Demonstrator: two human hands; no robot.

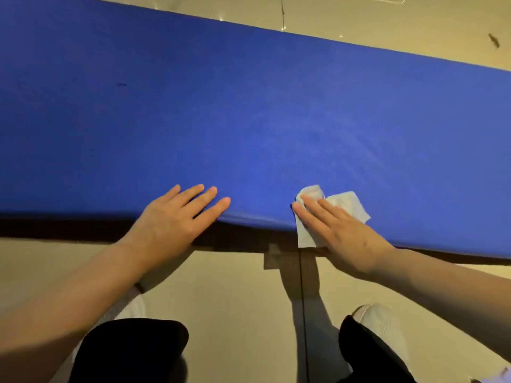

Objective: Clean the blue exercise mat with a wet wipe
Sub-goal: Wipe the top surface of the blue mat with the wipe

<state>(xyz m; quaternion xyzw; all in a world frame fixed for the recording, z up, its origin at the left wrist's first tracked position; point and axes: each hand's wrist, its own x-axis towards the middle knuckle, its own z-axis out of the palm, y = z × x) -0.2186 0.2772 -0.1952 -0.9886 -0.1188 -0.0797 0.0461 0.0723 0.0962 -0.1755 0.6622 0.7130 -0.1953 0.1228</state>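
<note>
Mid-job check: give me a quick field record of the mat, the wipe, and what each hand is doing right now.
mat: blue exercise mat lies flat on a beige floor, spanning the view
wipe: white wet wipe, crumpled, on the mat's near edge, partly hanging over it
right hand: right hand presses the wipe flat, fingers straight
left hand: left hand rests flat on the mat's near edge, fingers spread, apart from the wipe
marks: small dark mark on the mat's far left
</note>
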